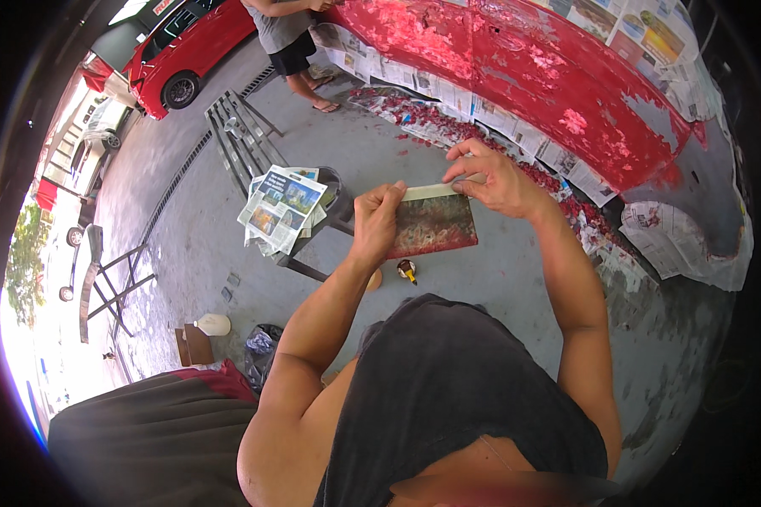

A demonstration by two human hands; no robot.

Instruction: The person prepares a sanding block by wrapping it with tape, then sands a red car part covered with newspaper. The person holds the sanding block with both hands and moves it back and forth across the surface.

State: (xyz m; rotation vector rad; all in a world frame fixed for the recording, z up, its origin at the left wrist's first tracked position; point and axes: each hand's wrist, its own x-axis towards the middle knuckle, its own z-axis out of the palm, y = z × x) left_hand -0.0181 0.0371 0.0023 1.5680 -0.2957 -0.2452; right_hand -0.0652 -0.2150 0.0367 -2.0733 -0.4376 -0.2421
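My left hand grips the left end of a rectangular flat piece, mottled dark and stained red, with a pale strip along its top edge. My right hand pinches the strip near the right end, some fingers raised and curled. Below the piece, a small black-and-yellow object lies on the grey floor. Just left of my left hand, folded newspapers rest on a metal bench beside a dark bucket.
A red, flaking car panel with newspaper masking curves across the right, paint scraps beneath. Another person stands at it. A red car is behind. At lower left are a white jug, cardboard box, plastic bag and dark draped cover.
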